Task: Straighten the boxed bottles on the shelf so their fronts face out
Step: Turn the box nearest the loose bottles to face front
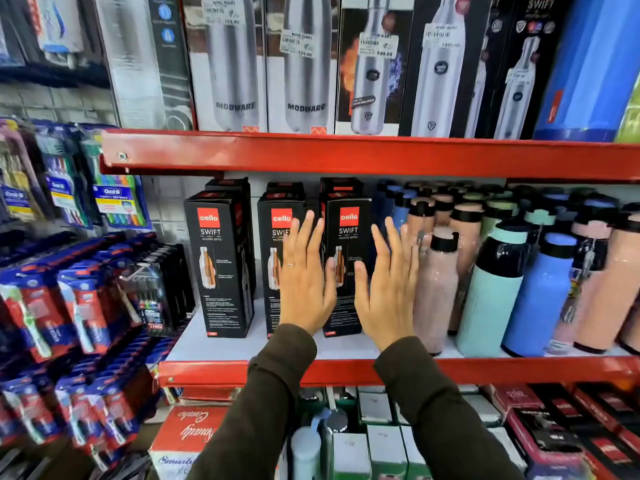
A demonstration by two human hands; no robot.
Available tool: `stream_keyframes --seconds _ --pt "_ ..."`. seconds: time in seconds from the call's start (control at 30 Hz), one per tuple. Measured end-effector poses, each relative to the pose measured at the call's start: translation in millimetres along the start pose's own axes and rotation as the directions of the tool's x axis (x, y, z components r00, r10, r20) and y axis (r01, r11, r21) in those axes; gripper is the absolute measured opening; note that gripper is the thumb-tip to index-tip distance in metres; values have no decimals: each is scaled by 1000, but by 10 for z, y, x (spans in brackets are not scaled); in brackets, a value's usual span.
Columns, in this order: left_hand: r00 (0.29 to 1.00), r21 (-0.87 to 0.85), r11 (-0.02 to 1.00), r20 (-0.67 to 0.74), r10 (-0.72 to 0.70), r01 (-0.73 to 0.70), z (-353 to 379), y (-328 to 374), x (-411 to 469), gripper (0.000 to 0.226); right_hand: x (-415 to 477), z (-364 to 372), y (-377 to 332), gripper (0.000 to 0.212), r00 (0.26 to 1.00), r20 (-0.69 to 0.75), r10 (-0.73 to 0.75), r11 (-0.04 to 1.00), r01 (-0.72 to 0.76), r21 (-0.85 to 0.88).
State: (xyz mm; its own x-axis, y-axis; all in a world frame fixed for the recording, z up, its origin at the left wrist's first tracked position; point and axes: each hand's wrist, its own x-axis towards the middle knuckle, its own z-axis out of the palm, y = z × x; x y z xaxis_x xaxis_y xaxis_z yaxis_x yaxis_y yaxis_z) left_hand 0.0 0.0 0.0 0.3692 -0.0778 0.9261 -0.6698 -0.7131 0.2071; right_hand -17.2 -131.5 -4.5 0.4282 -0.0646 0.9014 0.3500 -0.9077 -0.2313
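Three black boxed bottles with red logos stand in a front row on the white shelf (221,348), with more boxes behind them. The left box (220,265) stands apart from the other two, turned slightly so one side shows. The middle box (273,244) and the right box (348,237) have their fronts toward me. My left hand (304,275) is flat and open, fingers up, in front of the gap between these two. My right hand (389,289) is open at the right box's right edge. Neither hand holds anything.
Loose pink, mint and blue bottles (491,292) crowd the shelf right of the boxes. Taller boxed steel bottles (304,64) fill the shelf above its red edge (346,154). Toothbrush packs (79,299) hang at the left. More boxes (384,445) sit on the shelf below.
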Motion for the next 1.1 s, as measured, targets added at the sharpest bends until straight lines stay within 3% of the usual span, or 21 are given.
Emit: stream_keyframes --seconds 0.1,0.2,0.33,0.43,0.47,0.57,0.7,0.8,0.9,0.97,1.1 --pt "980 -269 944 103 -171 193 120 17 -162 54 -116 142 121 54 986 79 149 970 -161 183" --pt "924 -372 848 207 -321 378 354 -46 -358 54 -234 341 279 58 916 269 297 854 -381 354" --pt "755 -404 638 367 -543 655 610 -149 -444 55 -286 557 477 60 739 520 428 605 -662 443" --pt "628 -423 465 482 -612 778 696 -164 -453 54 -374 778 643 68 615 633 470 436 -785 440" --pt "596 -436 411 508 -622 801 713 -165 -460 54 -402 828 675 62 594 660 460 408 -801 437" --pt "554 -496 296 529 -643 816 805 -229 -510 57 -405 810 612 41 627 644 439 396 -778 488" --pt "523 -555 186 545 -655 811 988 -416 -634 65 -426 814 586 54 692 594 410 466 -719 516" --pt "538 -574 201 509 -672 794 859 -272 -576 60 -487 805 600 62 727 550 411 550 -679 486" --pt "556 -612 204 463 -691 764 799 -182 -578 42 -499 782 617 82 751 507 423 589 -654 475" --pt "562 -626 226 410 -718 747 770 -120 -581 41 -482 771 633 91 760 475 443 601 -645 472" --pt "621 -674 304 293 -726 674 761 -45 -569 40 -424 737 675 87 759 439 481 589 -651 479"
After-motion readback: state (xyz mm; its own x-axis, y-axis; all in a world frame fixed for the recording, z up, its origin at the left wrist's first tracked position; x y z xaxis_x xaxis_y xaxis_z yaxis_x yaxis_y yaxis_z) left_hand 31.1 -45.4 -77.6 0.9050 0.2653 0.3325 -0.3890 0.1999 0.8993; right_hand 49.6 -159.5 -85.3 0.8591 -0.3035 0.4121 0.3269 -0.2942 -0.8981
